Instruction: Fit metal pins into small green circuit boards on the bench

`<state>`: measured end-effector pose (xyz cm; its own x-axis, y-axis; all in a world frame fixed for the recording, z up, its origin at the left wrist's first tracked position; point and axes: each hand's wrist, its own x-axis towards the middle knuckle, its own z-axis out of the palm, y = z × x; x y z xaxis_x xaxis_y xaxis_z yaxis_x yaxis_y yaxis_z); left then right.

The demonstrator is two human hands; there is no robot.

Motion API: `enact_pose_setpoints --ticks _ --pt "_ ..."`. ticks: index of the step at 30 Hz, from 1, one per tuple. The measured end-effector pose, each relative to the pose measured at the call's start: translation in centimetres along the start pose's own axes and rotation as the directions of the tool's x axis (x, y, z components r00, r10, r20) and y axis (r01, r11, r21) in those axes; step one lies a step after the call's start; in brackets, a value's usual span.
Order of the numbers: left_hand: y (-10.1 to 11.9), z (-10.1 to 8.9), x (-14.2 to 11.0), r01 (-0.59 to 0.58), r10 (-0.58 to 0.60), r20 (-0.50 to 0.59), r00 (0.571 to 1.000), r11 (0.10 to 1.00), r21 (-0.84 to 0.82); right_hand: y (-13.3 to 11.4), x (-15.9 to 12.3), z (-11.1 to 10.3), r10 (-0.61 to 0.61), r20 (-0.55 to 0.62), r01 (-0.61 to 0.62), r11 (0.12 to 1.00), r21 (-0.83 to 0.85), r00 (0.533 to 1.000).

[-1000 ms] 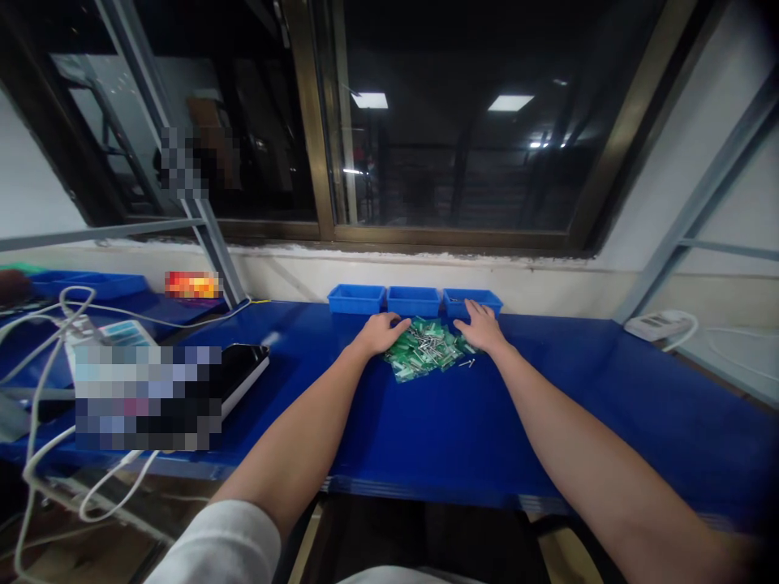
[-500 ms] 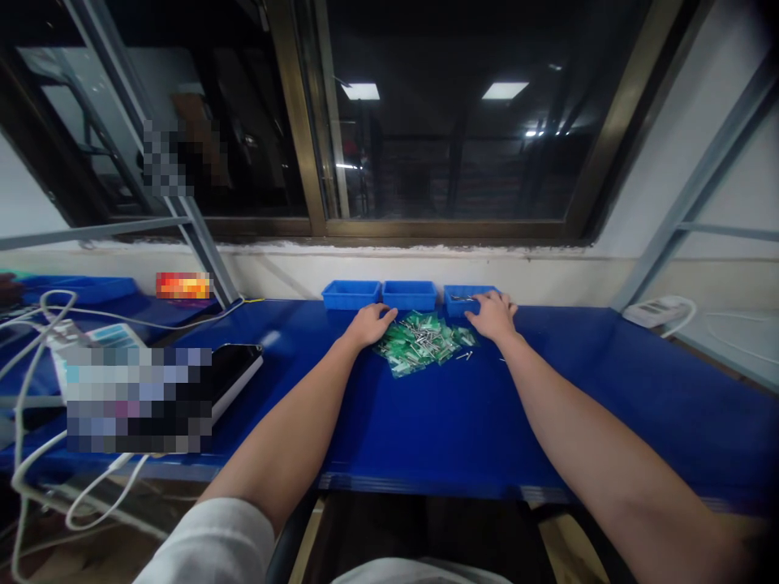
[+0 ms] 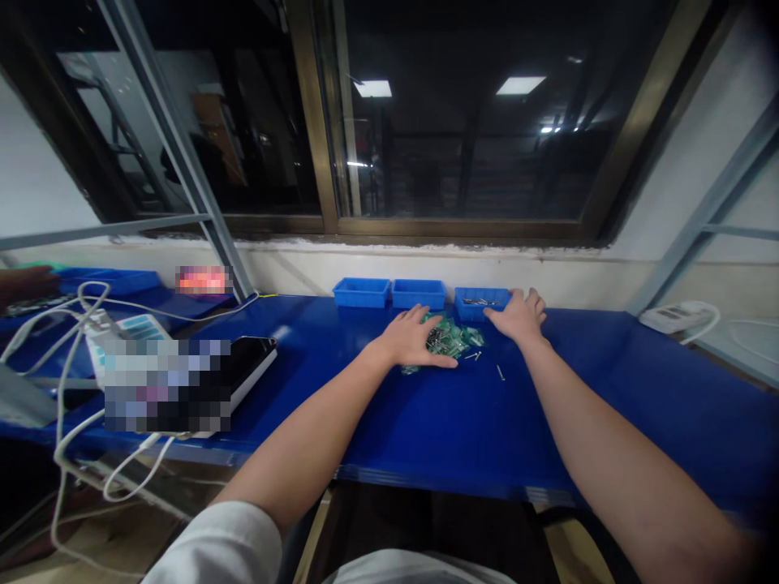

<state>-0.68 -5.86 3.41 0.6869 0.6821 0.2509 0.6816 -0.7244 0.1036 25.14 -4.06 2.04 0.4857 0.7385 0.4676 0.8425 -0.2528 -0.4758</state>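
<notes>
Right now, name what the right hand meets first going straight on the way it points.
Probably the rightmost blue bin, just ahead of the right hand; depth is unclear, so the wall is possible.

**Colours of the workbench: saturated blue, with green and silver at centre.**

Bench top (image 3: 462, 430), royal blue, unpatterned; bins (image 3: 361, 293), a lighter, brighter blue. Pile (image 3: 454, 337): green strips, mottled with silver from the pins (image 3: 499, 371) among and beside them. Power strip (image 3: 673, 316) and cable (image 3: 79, 381), white. Sleeve (image 3: 213, 543), white. Window frame (image 3: 462, 229), dull bronze; glass (image 3: 487, 162), near black. Wall ledge (image 3: 426, 264), off-white with dark streaks along its top edge. Posts (image 3: 712, 203), pale steel blue-grey.
</notes>
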Motion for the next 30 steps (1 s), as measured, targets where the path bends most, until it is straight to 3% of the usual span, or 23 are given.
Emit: enact_pose_setpoints --ticks 4,10,16,20,25,28,30 --pt "1.4 1.1 0.0 -0.035 0.036 0.068 0.997 0.999 -0.009 -2.2 -1.6 -0.5 -0.047 -0.024 0.048 0.998 0.033 0.999" --pt "1.1 1.8 0.3 0.022 -0.019 0.133 0.991 0.999 -0.023 -3.7 -4.4 1.7 -0.204 -0.073 0.213 0.968 0.131 0.976" --pt "0.5 2.3 0.9 -0.003 0.004 0.135 0.991 1.000 -0.007 -5.7 -6.0 2.4 -0.287 -0.011 0.285 0.944 0.168 0.958" --pt "0.4 2.2 1.1 -0.032 0.033 0.137 0.990 0.999 -0.010 -6.9 -6.3 3.3 -0.270 -0.047 0.271 0.909 0.318 0.962" --pt "0.4 2.0 1.0 -0.009 0.014 0.138 0.990 0.999 -0.039 -5.9 -3.8 2.9 -0.145 -0.153 0.203 0.838 0.506 0.978" --pt "0.4 1.8 0.9 -0.012 0.021 0.123 0.992 0.997 -0.074 -3.7 -1.8 2.1 -0.135 -0.182 0.194 0.912 0.362 0.974" --pt "0.3 1.6 0.8 -0.007 0.019 0.114 0.993 0.995 -0.104 -1.9 -0.8 1.9 -0.172 -0.124 0.194 0.959 0.204 0.977"
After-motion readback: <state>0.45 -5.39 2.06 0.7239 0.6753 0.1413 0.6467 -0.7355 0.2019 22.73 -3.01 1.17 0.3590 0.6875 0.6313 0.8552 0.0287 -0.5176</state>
